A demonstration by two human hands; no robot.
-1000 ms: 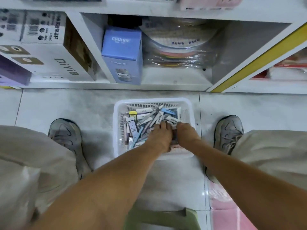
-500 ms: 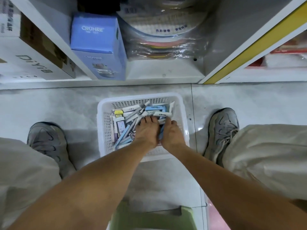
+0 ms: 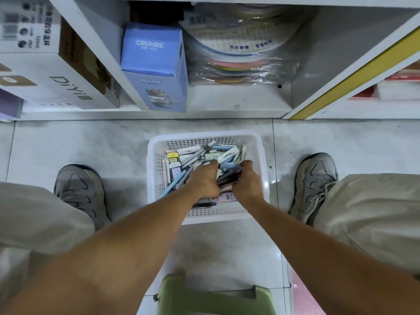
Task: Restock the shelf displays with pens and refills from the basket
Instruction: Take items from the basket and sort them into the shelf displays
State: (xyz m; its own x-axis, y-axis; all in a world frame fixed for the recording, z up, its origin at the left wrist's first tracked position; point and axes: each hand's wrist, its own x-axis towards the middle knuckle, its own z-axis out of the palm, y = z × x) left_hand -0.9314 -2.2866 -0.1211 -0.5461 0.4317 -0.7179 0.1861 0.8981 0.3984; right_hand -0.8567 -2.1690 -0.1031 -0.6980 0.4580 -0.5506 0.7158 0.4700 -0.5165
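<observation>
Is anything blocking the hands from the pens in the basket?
Nothing visible does. The left hand and the right hand are already inside the white basket, on a bundle of dark pens between them.

Your left hand (image 3: 203,180) and right hand (image 3: 246,181) cover the middle of the basket (image 3: 151,178); fingertips are buried among pens (image 3: 228,178), so your grip cannot be told. Box labels in there are too small to read. The stool (image 3: 216,298) is cut off at the bottom edge.
</observation>
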